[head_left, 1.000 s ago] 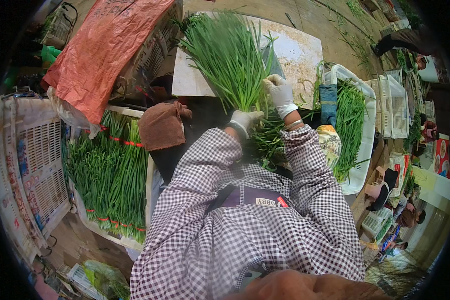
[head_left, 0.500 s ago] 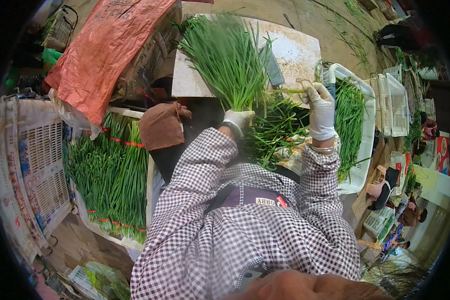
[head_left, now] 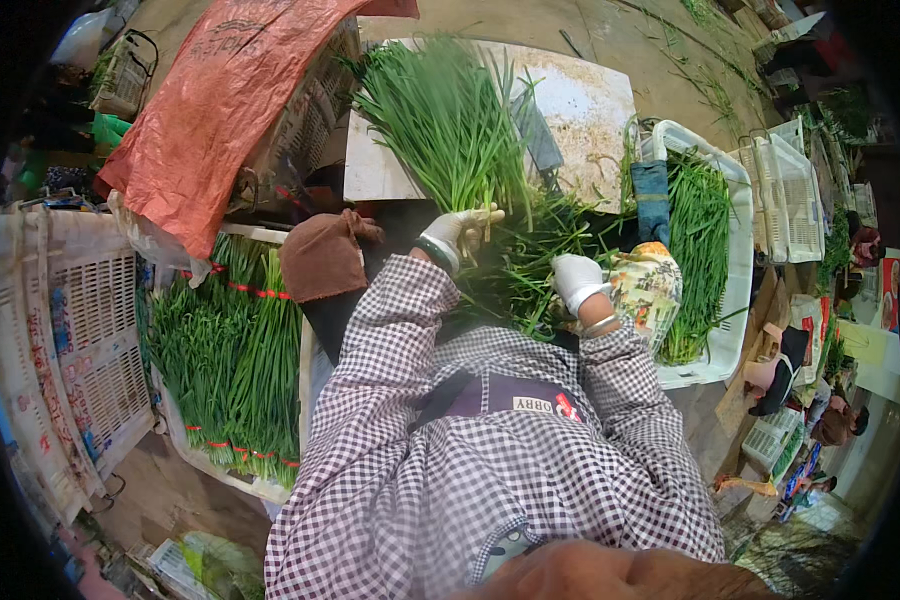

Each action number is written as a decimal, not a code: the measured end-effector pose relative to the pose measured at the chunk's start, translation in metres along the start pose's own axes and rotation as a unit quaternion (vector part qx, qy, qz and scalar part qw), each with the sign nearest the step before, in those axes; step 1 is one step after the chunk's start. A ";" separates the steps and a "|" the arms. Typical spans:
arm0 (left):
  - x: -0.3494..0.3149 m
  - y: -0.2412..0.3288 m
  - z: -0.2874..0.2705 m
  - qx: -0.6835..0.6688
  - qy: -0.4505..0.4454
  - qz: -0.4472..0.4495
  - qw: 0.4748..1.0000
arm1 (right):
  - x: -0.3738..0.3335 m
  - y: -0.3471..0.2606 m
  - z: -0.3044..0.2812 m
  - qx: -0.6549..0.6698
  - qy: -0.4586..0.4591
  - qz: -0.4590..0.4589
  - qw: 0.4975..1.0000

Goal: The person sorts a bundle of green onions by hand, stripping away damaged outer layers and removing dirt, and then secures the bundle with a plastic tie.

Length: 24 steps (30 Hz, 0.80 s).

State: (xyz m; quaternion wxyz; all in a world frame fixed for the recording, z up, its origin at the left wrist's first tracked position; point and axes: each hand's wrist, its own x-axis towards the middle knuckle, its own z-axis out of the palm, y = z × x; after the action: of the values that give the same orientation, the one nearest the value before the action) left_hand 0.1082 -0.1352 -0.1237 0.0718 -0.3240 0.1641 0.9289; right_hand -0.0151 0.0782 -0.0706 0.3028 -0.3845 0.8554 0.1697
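Note:
My left hand (head_left: 455, 238), in a white glove, grips the pale stem ends of a bunch of garlic chives (head_left: 440, 125). The long green leaves fan out away from me over a white board (head_left: 600, 110). A flat grey blade-like piece (head_left: 537, 130) lies on the board beside the leaves. My right hand (head_left: 578, 282), gloved too, is low over a heap of loose chive leaves (head_left: 530, 250) close to my body. Its fingers are curled in, and whatever they may hold is hidden.
At right stands a white crate (head_left: 735, 290) of chives, a patterned cloth (head_left: 642, 290) beside it. To the left, another crate (head_left: 185, 440) holds chive bundles tied with red bands. A brown cloth (head_left: 322, 255) and an orange-red sack (head_left: 205, 120) are nearby.
My right hand has come down and inward from beside the right crate, where it held a thin strand, to the loose heap. My left hand has shifted slightly left with the bunch.

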 end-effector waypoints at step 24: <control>0.025 -0.012 -0.004 0.060 0.099 0.036 0.993 | 0.052 -0.061 0.000 0.569 0.108 -0.086 0.811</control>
State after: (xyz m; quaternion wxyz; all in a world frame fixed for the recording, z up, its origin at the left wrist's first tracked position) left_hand 0.0943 -0.1243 -0.1454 0.0406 -0.4032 0.2375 0.8828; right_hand 0.0047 0.0102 -0.1079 0.3862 -0.2318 0.7897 -0.4166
